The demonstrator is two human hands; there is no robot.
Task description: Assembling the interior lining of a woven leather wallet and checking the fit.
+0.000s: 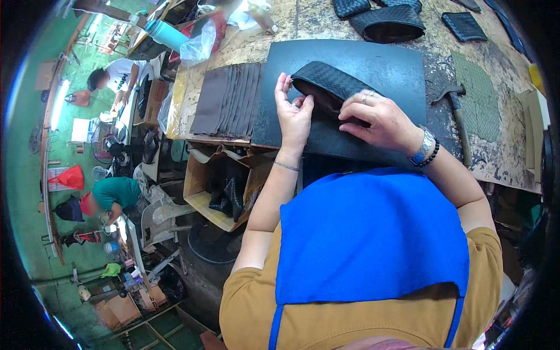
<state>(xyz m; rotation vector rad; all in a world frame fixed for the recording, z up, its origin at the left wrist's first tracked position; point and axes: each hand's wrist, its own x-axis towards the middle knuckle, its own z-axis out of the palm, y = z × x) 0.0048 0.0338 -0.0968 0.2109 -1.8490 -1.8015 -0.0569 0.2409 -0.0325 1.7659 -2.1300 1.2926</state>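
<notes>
A black woven piece (335,79) sits over the middle of a dark board (399,64) on the worktop (315,23), its open side facing the near edge and its brownish inside partly showing. The left hand (296,111) is at the left end of the piece, its grip narrow and holding that end between thumb and fingers. The right hand (376,116) bends its fingers over the right end and the opening; they hide their own contact there, so I cannot tell whether this grip is closed on the piece. A watch (422,147) and a black beaded bracelet (432,154) circle the right wrist.

Just left of the board lies a row of overlapping dark brown sheets (224,102). To the right are a hammer (459,119), its head at the far end, and a greenish textured sheet (477,96). Farther off, beyond the board, lie an open woven pouch (388,23) and a small flat woven piece (464,26). Near and left, below the worktop's surface, an open cardboard box (198,186) contains dark items. Two other people work at the far left, one in a white shirt (121,73), one in a green shirt (116,194).
</notes>
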